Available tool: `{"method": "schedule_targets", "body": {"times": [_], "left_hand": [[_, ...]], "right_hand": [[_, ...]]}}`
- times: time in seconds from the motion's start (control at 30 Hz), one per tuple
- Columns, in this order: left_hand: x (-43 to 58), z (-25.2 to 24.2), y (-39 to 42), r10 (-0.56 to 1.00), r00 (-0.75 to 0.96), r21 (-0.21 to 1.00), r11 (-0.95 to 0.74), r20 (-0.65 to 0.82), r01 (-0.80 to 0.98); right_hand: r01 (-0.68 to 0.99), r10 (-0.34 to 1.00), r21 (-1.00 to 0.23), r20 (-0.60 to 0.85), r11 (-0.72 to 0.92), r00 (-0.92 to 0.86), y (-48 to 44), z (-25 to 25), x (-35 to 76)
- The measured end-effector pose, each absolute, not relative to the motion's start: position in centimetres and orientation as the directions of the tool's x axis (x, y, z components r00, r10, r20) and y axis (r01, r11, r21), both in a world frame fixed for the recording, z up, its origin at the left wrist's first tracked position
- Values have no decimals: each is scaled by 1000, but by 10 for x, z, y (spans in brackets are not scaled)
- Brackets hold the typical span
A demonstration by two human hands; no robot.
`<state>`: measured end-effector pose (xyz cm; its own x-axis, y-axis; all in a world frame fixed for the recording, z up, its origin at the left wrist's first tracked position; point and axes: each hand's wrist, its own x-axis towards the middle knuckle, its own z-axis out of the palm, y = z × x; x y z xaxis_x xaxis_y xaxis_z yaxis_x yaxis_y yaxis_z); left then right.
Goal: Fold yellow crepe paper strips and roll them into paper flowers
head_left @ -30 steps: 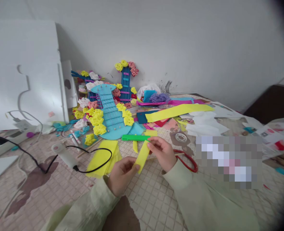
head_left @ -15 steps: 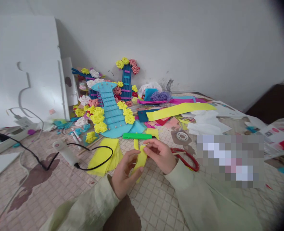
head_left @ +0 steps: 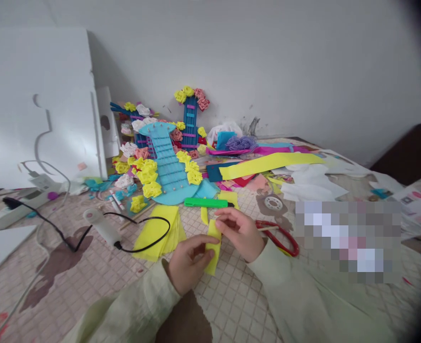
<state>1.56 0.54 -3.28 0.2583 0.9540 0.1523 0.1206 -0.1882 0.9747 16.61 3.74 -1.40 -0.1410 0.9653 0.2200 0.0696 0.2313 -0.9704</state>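
Between my hands is a narrow strip of yellow crepe paper (head_left: 213, 259), held upright over the table. My left hand (head_left: 189, 263) pinches its lower left side between thumb and fingers. The top end sits in the fingertips of my right hand (head_left: 241, 232). Just beyond my fingers lies a green utility knife (head_left: 205, 203), with a small yellow scrap (head_left: 204, 216) below it. A stack of yellow paper sheets (head_left: 156, 233) lies left of my hands. Partly behind my right hand are scissors with red handles (head_left: 285, 239).
A light-blue guitar-shaped board (head_left: 169, 164) with yellow paper flowers leans at the back. A glue gun (head_left: 101, 227) with a black cord lies left. A long yellow strip (head_left: 267, 164) and white paper (head_left: 308, 183) lie back right. A roll of tape (head_left: 274, 202) sits nearer.
My left fingers have closed in on the strip from an open curl, and the strip has come down slightly and straightened. The whole view has shifted a little.
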Motion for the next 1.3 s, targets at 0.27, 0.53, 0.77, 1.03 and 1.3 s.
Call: {"method": "schedule_targets", "body": {"times": [0.27,0.53,0.77,1.03,1.3], "left_hand": [[16,-31,7,958,240,984,-172,154,53],[15,-30,7,959,246,982,-169,143,86],[12,-33,8,961,253,983,-143,111,112],[13,-29,7,960,271,984,-112,71,142],[13,-27,8,955,285,982,-130,86,137]], "right_hand": [[-20,981,-994,107,105,-165,39,-15,166],[-23,988,-997,77,75,-133,42,-16,167],[-7,988,-997,77,77,-137,42,-17,168],[-18,985,-998,62,60,-163,45,-20,168],[-52,987,-999,23,15,-160,44,-18,168]]}}
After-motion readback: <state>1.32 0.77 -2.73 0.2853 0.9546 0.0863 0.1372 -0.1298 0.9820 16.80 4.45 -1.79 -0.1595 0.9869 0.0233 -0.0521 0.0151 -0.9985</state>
